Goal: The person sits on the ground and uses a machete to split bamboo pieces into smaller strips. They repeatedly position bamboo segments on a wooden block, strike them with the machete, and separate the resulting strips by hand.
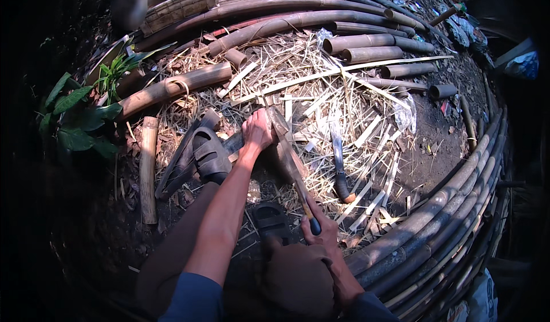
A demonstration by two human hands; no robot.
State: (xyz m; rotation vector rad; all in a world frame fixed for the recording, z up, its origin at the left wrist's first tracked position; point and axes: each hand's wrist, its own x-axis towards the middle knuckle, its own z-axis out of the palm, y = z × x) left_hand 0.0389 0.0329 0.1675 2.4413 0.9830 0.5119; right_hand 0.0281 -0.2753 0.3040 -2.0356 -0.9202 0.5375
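Note:
My right hand [323, 230] is wrapped around the yellow and blue handle of a long, narrow-bladed tool [301, 190]; whether it is a saw or a knife is hard to tell. Its blade runs up and to the left along a short brown bamboo piece [281, 160] between my feet. At the far end of that piece, my left hand [256, 128] is closed on it, fingers curled and partly hidden, close to the blade's upper end. A machete [338, 164] with a black handle lies on the bamboo scraps to the right of the piece.
Bamboo strips and shavings [309, 70] litter the ground ahead. A thick bamboo length [177, 87] and a shorter one [148, 170] lie left. Long poles [424, 219] curve along the right, with cut tubes [372, 54] at the back. A dark sandal [211, 153] is on my left foot.

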